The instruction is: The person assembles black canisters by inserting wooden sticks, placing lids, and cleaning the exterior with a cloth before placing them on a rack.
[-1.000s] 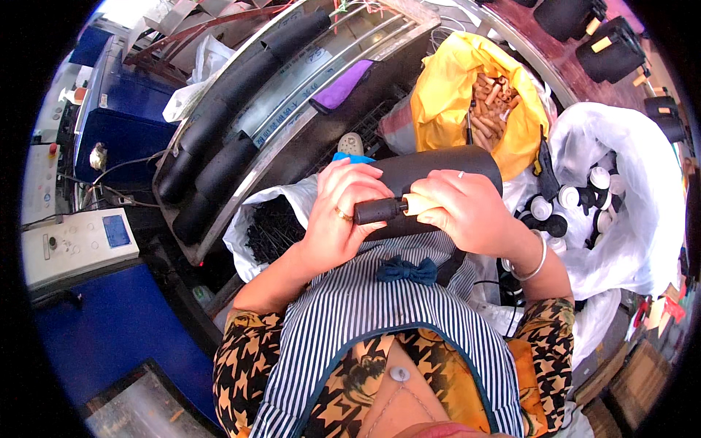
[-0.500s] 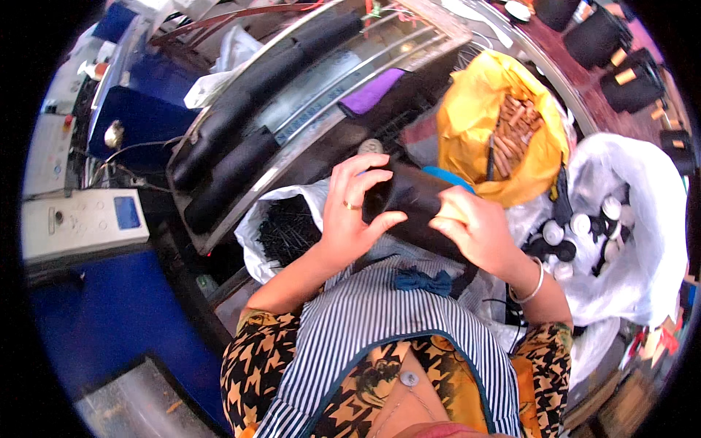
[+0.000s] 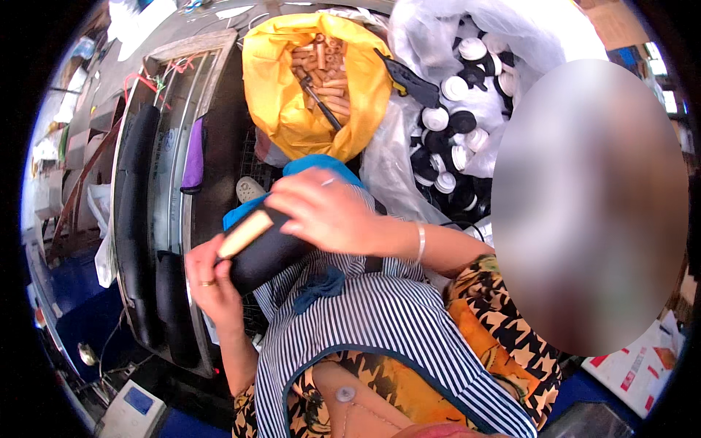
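Note:
A black cylinder (image 3: 266,255), with a pale tan wooden piece (image 3: 246,233) along its upper side, lies tilted above my lap. My left hand (image 3: 213,281) grips its left end, with the fingers by the lower end of the wooden piece. My right hand (image 3: 325,212), a little smeared by motion, lies over the upper right part, its fingertips at the wooden piece's far end. The palm hides that part of the cylinder. Blue cloth (image 3: 321,166) shows just behind my hands.
Ahead stands a yellow bag (image 3: 266,95) of tan wooden pieces, with a dark rod-like tool (image 3: 320,104) in it. To its right, a clear plastic bag (image 3: 420,40) holds black-and-white round parts. At left is a wood-framed tray (image 3: 125,281) with long black rolls and purple cloth (image 3: 193,157).
My view has swung right, bringing both bags to the middle. The black cylinder has been turned, and the wooden piece now shows on it. My right hand has moved over the top.

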{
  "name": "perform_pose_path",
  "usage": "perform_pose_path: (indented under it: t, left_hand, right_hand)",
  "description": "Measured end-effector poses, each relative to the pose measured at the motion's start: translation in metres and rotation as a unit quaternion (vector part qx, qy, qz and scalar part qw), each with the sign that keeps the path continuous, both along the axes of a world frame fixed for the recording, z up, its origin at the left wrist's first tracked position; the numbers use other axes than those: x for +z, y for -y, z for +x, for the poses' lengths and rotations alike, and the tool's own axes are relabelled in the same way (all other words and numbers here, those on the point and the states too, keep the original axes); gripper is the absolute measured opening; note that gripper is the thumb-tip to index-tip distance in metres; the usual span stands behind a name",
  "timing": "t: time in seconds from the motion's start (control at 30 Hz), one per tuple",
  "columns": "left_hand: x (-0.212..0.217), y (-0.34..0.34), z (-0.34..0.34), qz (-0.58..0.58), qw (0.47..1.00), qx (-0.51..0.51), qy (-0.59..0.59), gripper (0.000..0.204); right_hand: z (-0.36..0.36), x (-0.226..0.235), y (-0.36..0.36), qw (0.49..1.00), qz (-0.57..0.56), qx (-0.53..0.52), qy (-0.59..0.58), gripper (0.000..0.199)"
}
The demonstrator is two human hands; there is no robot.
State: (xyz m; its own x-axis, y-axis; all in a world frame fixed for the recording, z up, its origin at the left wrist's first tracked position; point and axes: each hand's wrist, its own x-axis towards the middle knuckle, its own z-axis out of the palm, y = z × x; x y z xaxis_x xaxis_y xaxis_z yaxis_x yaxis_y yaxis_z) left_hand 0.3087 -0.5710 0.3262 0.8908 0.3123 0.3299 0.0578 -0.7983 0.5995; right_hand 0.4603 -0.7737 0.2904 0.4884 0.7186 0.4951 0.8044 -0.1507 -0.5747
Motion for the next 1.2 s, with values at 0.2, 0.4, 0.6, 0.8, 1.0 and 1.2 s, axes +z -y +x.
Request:
perform_pose_path:
  t: [0.2, 0.4, 0.6, 0.8, 1.0, 1.2]
  left_hand:
    - [-0.024, -0.028, -0.019, -0.198, 0.957, 0.208, 0.048, 0.029]
    - [-0.044, -0.028, -0.03, -0.216, 0.949, 0.227, 0.04, 0.029]
    - [-0.027, -0.034, -0.027, -0.1, 0.989, 0.09, -0.068, 0.033]
    - [-0.026, -0.042, -0.024, -0.065, 0.983, 0.087, -0.15, 0.037]
    - [-0.049, -0.05, -0.028, -0.345, 0.916, 0.202, -0.022, 0.04]
    - [-0.077, -0.041, -0.048, -0.454, 0.843, 0.284, 0.057, 0.029]
  right_hand:
    - [0.063, -0.088, 0.169, 0.883, -0.349, -0.315, 0.006, 0.011]
    - [0.063, -0.184, 0.299, 0.614, -0.711, -0.274, -0.208, 0.027]
    - [0.052, -0.215, 0.318, 0.581, -0.749, -0.261, -0.182, 0.032]
    - [0.067, -0.193, 0.317, 0.539, -0.723, -0.375, -0.214, 0.032]
    - [0.065, -0.192, 0.363, 0.455, -0.77, -0.373, -0.248, 0.036]
    - [0.074, -0.21, 0.388, 0.498, -0.83, -0.204, -0.149, 0.041]
